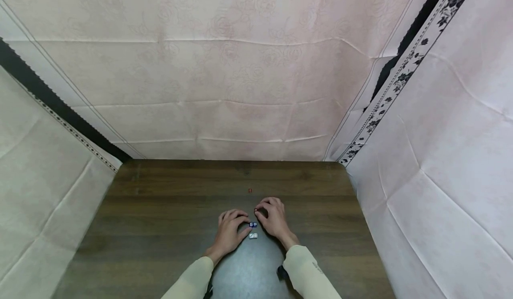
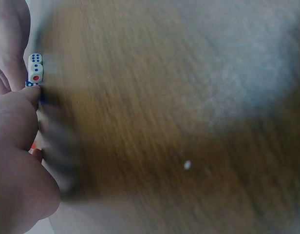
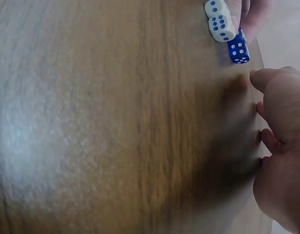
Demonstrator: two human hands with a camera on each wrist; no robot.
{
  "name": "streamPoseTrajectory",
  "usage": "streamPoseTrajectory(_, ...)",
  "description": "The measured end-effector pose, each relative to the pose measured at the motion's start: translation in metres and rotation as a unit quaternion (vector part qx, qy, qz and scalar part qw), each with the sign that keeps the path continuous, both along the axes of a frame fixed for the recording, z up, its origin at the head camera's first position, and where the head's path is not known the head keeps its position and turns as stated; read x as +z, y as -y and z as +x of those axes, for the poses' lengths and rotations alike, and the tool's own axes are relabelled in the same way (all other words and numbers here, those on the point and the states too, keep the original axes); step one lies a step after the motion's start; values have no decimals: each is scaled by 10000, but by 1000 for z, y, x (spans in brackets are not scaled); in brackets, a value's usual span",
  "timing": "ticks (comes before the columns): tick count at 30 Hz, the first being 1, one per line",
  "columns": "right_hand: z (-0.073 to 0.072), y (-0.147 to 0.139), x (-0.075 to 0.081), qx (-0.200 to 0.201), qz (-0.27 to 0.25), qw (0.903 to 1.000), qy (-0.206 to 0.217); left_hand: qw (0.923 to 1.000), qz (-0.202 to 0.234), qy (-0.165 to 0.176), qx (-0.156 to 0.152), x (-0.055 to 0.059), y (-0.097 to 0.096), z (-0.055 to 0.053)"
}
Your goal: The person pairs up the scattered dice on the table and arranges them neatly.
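Two blue dice (image 1: pixel 253 224) stand side by side on the wooden table. My left hand (image 1: pixel 230 231) has its thumb and index finger at their left end, pinching the left blue die. Just nearer to me is a pair of white dice (image 1: pixel 253 236) that touch each other, showing blue and red pips in the left wrist view. To the right, my right hand (image 1: pixel 274 219) pinches a small red die (image 1: pixel 255 210) between thumb and index fingertips; the fingers largely hide it. Farther back lies another red die (image 1: pixel 250 190).
The brown wooden table (image 1: pixel 160 187) ends at a back edge against a pale cloth (image 1: pixel 240 125). More pale cloth hangs on the left and right sides. In the left wrist view a small white speck (image 2: pixel 187 165) shows on the wood.
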State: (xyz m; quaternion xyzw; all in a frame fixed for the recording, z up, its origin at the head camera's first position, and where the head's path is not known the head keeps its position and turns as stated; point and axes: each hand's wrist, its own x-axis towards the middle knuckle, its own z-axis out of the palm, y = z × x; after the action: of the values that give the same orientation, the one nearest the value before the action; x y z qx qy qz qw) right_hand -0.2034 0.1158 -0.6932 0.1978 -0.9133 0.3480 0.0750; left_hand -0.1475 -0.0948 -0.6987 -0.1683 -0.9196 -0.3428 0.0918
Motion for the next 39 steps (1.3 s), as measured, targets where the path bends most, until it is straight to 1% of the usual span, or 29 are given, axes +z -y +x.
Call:
streamPoseTrajectory(4, 1, 1, 0, 30, -10, 10000, 28, 10000, 10, 10, 11, 0, 0, 0)
streamPoseTrajectory(13, 3, 3, -2, 33, -51, 9999, -95, 10000, -1, 17, 26, -1, 0, 0)
streamPoseTrajectory(20, 3, 4, -4, 34, -99, 9999, -55, 10000, -32, 21, 46, -3, 0, -1)
streamPoseTrajectory(27, 4, 4, -5, 1, -76, 10000, -9, 9999, -114, -113, 15, -4, 1, -2)
streamPoseTrajectory(34, 5, 3, -6, -7, -172, 9998, 140, 9997, -101, 193, -75, -1, 2, -2)
streamPoseTrajectory(39, 5, 4, -8, -29, -201, 9997, 108, 9995, -13, 320, -84, 1, 4, -2)
